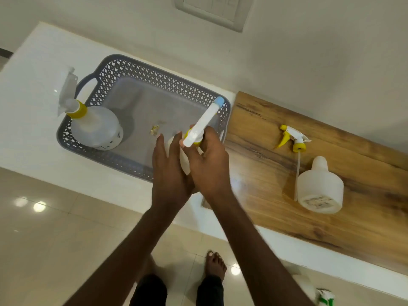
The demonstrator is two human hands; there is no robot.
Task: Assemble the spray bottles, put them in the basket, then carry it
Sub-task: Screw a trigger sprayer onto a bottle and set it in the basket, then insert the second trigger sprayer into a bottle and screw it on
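- Head view, centre of frame: the left hand gripped the body of a translucent bottle, its fingers lying nearly straight along the side, while the right hand curled round the yellow collar of the spray head, whose blue-tipped nozzle pointed to the upper right.
- Head view, upper left: the grey basket stood on the white surface, one assembled bottle upright in its left end; the held bottle hung above the basket's lower right rim.
- Head view, right of frame: a loose trigger head with its dip tube and an uncapped bottle lay side by side on the wooden surface, not yet joined.
- Judgement: the step in hand appeared to be screwing the head down. It would be done well by keeping the body still in the left hand, the collar square to the neck, and turning only the collar until snug, so that the thread did not cross.
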